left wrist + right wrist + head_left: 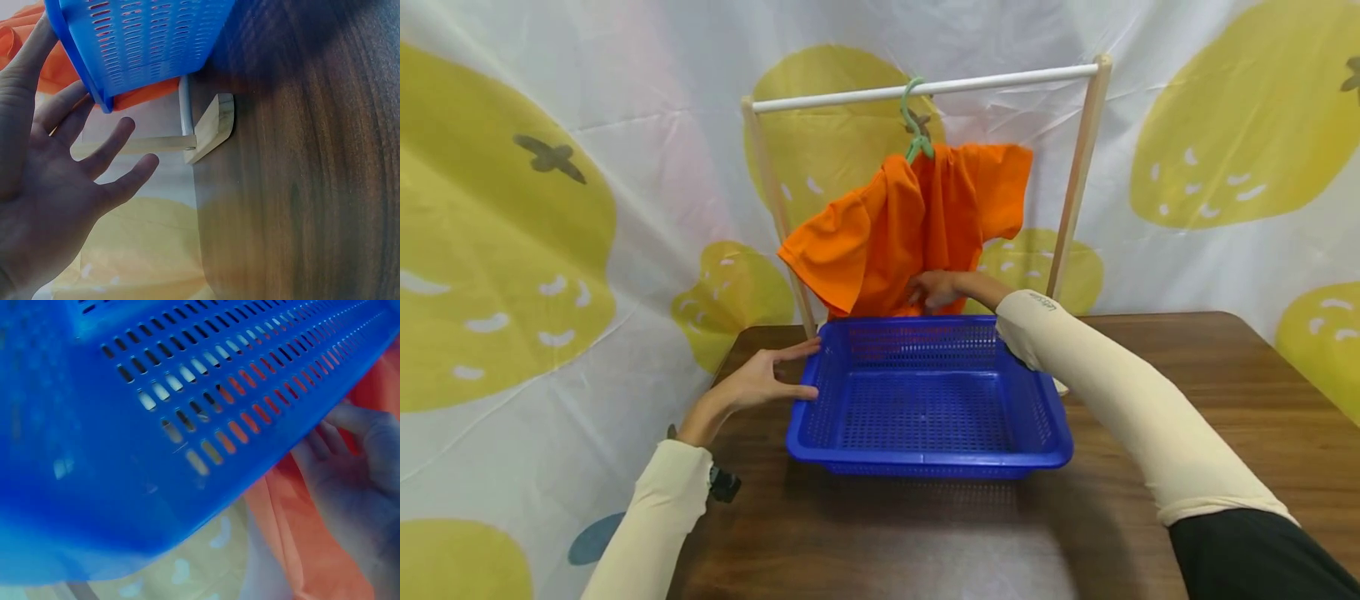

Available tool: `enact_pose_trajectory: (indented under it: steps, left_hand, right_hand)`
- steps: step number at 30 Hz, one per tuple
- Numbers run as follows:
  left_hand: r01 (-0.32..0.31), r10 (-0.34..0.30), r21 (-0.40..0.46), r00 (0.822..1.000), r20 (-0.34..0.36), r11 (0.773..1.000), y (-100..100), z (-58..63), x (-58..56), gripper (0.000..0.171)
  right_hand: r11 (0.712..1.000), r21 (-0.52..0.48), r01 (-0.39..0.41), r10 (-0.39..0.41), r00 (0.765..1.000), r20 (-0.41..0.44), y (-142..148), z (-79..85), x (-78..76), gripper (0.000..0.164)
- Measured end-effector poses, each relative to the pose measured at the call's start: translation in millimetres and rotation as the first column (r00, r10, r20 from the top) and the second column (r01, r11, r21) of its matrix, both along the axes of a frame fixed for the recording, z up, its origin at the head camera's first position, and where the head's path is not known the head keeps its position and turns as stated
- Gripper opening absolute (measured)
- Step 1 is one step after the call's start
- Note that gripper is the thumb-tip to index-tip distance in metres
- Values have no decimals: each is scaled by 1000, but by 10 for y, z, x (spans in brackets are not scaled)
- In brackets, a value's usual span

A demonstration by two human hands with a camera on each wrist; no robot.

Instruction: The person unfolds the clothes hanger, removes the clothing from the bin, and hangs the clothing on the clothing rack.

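A blue plastic basket [922,458] with slotted walls stands on the brown table. At its left rim is my left hand [758,382], thumb and fingers spread, fingertips touching the rim; the last two fingers stand free in the left wrist view. Behind the basket an orange short-sleeved shirt [891,225] hangs on a green hanger [917,146]. My right hand [942,289] reaches over the far rim, right at the front of the shirt's lower part. In the right wrist view the basket wall hides some of its fingertips, so I cannot tell whether they pinch the cloth.
The hanger hooks over the white bar [1007,81] of a small rack with wooden posts [1078,175]. One wooden foot [215,128] of the rack rests on the table [1187,383]. A white curtain [647,192] with yellow fruit prints hangs behind and to the left.
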State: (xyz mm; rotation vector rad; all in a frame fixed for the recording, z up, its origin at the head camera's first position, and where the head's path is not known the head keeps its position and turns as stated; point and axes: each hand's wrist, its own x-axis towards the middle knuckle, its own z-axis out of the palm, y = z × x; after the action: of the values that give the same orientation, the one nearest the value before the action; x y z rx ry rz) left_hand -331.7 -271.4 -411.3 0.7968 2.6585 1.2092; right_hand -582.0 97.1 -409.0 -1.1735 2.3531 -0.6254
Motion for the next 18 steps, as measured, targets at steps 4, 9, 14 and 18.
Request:
enact_pose_trajectory:
  steps: [4,9,14,18]
  left_hand:
    - [6,-6,-8,1000,-4,1000,-10,-8,-15,82]
    - [-4,3,-52,1000,-20,999,-34,-2,-36,84]
    - [-84,65,-120,987,-149,989,-91,46,28,82]
    - [-224,161,-111,898,-410,968,-177,184,111,76]
  right_hand:
    - [998,52,34,-36,999,24,-1,318,547,58]
    - [999,37,30,-22,982,-188,59,619,1028,44]
    - [995,-86,52,-76,946,-314,287,759,1304,43]
    - [962,-257,87,-202,863,-464,548,808,1552,48]
